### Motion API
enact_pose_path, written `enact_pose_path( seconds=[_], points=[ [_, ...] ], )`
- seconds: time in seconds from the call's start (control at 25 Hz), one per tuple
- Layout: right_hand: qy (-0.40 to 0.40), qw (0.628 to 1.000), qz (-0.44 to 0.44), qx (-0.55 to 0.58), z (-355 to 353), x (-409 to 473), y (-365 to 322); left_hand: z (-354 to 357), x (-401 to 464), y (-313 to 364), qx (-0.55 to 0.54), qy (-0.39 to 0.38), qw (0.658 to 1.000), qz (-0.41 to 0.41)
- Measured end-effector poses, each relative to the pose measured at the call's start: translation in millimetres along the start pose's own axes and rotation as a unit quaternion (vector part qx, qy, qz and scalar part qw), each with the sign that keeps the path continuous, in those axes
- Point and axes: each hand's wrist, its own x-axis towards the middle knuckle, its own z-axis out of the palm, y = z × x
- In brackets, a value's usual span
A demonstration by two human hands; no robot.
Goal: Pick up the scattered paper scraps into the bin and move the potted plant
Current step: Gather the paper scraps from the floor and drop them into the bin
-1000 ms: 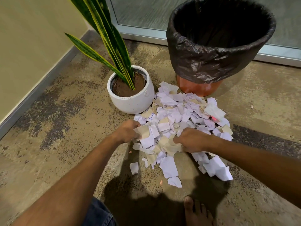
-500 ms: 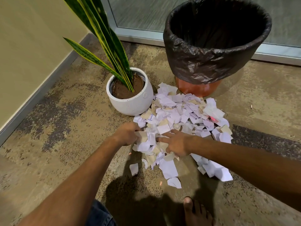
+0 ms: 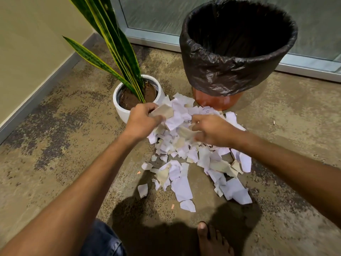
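2 hands at work over the heap: left hand (image 3: 143,121) curled round a tan scrap and a wad of white ones, right hand (image 3: 212,131) curled into the same bundle from the other side, both lifted a little above the floor (image 3: 55,154). Early days by the look of it; most paper scraps (image 3: 193,163) lie spread from the foot of the bin (image 3: 234,58) down toward a bare foot (image 3: 212,239), some in a thick pile, some loose at the near edge. Inside of the bin too dark to tell whether anything has landed there. Potted plant (image 3: 129,100) upright in its white pot, just left of the pile and touching its edge, near the bin, apparently not yet shifted. Long axis of the leaves roughly vertical, fanning up and slightly left toward the wall (image 3: 27,43); 1 leaf splayed lower to the left.
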Motion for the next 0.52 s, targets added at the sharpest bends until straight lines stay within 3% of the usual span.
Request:
enact_pose_path(
  seconds=[0.08, 0.2, 0.32, 0.36, 0.4, 0.44, 0.48, 0.52],
  points=[
    [0.163, 0.986, 0.030, 0.006, -51.3, -4.4, 5.0, -4.6, 7.1, 34.0, -0.083, 0.062, 0.994, 0.026],
    [0.384, 0.921, 0.064, 0.015, -118.7, -10.7, 13.8, -1.2, 26.6, 90.8, -0.207, 0.130, 0.968, 0.057],
    [0.455, 0.883, 0.116, -0.003, -182.5, -2.2, 16.1, 8.4, 48.2, 143.5, -0.256, 0.171, 0.944, 0.122],
    [0.430, 0.886, 0.175, -0.009, -157.7, -6.5, 14.2, 13.1, 55.8, 157.3, -0.254, 0.177, 0.941, 0.137],
    [0.347, 0.904, 0.251, -0.010, -103.0, -22.4, 2.3, 18.1, 63.5, 168.8, -0.240, 0.184, 0.942, 0.144],
    [0.282, 0.899, 0.334, 0.033, -51.9, -56.1, -10.7, 23.1, 71.5, 178.3, -0.215, 0.190, 0.947, 0.144],
    [0.081, 0.921, 0.368, 0.102, 15.4, -98.1, -43.7, 28.3, 77.9, 185.3, -0.183, 0.187, 0.955, 0.139],
    [-0.037, 0.927, 0.345, 0.145, 45.4, -106.7, -48.5, 32.6, 81.5, 189.6, -0.151, 0.174, 0.964, 0.133]
  ],
)
